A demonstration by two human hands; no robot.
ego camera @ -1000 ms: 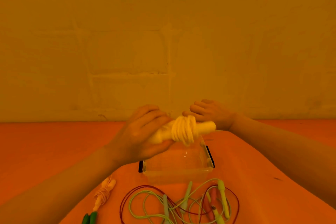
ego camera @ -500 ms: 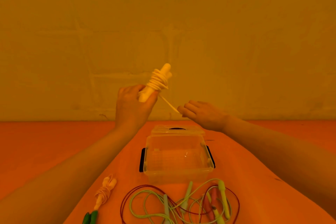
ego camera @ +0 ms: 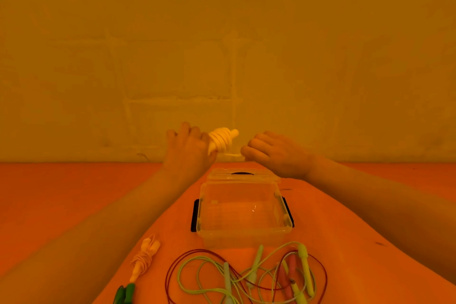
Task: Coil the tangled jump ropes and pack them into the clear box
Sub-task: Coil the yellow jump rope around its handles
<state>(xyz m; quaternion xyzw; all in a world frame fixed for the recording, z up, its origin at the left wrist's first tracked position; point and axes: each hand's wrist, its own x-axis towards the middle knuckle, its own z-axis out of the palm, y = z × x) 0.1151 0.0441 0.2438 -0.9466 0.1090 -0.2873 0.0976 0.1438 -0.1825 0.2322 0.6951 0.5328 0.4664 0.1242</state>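
Your left hand [ego camera: 188,148] grips the coiled white rope [ego camera: 221,140] above the clear box [ego camera: 243,210] — handles tilted up-right. Your right hand [ego camera: 274,153], knuckles up, pinches its loose tail just beside

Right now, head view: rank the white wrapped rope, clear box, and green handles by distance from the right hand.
1. white wrapped rope, just left of the right hand, held in the left hand.
2. clear box, below on the table.
3. green handles, bottom left edge.
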